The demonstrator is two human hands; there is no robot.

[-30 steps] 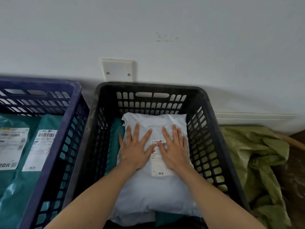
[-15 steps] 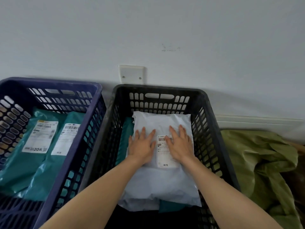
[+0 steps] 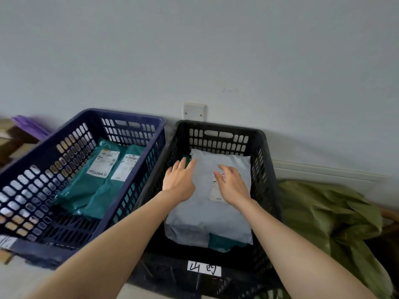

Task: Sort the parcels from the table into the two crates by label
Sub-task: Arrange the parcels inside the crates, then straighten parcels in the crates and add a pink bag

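Counts: 2 crates side by side against the wall. The blue crate (image 3: 129,115) sits left of the left hand (image 3: 180,182). The black crate (image 3: 218,126) surrounds both hands. Left hand and right hand (image 3: 233,187) both reach into the black crate.

1 grey parcel (image 3: 207,216) lies flat in the black crate, directly under both hands.
- Left hand: fingers straight and spread, nothing held, over the parcel's left edge.
- Right hand: fingers loosely bent, nothing held, over the parcel's 1 shipping label (image 3: 216,190).
- Contact with the parcel: cannot tell for either hand, the fingertips are blurred.

2 teal parcels (image 3: 90,186) lie in the blue crate, well left of the left hand. They overlap, each with 1 white label face up.

2 teal patches (image 3: 226,243) poke out from under the grey parcel, one by the left hand's fingertips, one below the right wrist. One parcel or two: cannot tell.

1 handwritten tag (image 3: 204,268) is on the black crate's near wall, between the forearms. 1 wall plate (image 3: 194,111) with 2 screws sits beyond the fingertips.

Hidden or cut off:
- The right hand covers part of the shipping label, and the print is unreadable.
- The teal labels are too small to read, except "20" on one.
- The green sack (image 3: 328,212), right of the right hand, is cut by the frame edge.
- The purple item (image 3: 30,126), far left, is blurred and cannot be identified.
- The blue crate's left side is cut off.
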